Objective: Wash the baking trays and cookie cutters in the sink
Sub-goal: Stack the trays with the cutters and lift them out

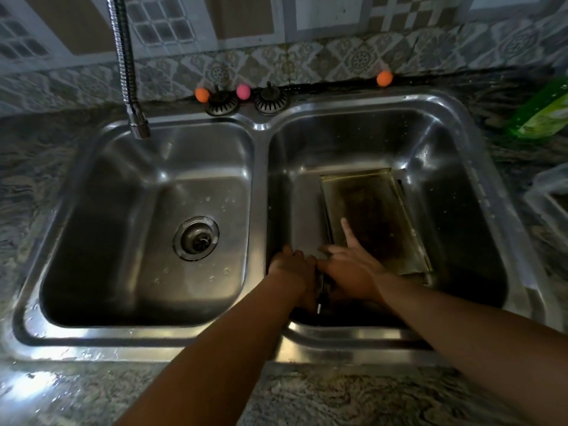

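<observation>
Two trays sit in the right bowl of the sink [264,186]. The dark tray [375,222] lies flat on the bottom. Its long side runs away from the person, from the near wall toward the back wall, leaning a little to the left at the far end. A second, shiny tray [307,222] lies just beside it on the left, and it seems to run the same way. No cookie cutters show here.

The left hand [292,269] has its fingers curled over the near edge of the shiny tray, so its grip looks closed on that tray. The right hand [350,269] lies open with fingers spread. One finger rests on the dark tray and the thumb reaches toward the shiny tray.

I think both trays are thin metal, stiff and not heavy. They will not bend or break. The dark tray looks greasy and brown inside, so it may be slippery, more so once wet. The raised rim on a short end looks like the best place to hold, with fingers hooked under the lip. The edges could be sharp, so a slow hold is safer.

The tap [138,127] hangs over the left bowl, where the drain [196,238] is. No water runs. A green bottle [544,115] stands on the bench [276,395] at the far right.
</observation>
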